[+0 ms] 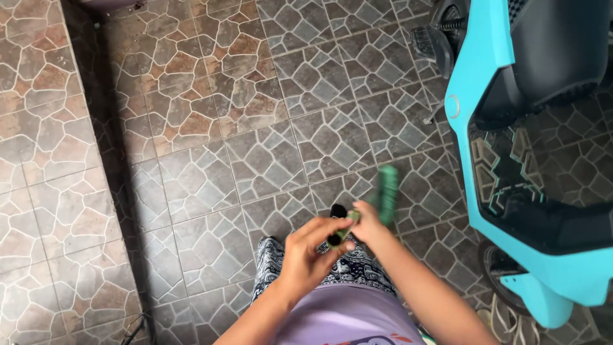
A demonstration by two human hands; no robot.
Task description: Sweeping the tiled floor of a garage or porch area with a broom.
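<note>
Green brush (385,186) is clamped in right hand (369,225); left hand (311,250) is pinched on its handle end; scooter (511,147), right, untouched.

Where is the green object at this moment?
In the head view, the green object is right of centre, held by the right hand, beside the turquoise scooter.

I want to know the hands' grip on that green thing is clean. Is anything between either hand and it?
Nothing visible. The right hand holds the blurred green object directly, and the left hand touches its lower end with no other thing between.
</note>
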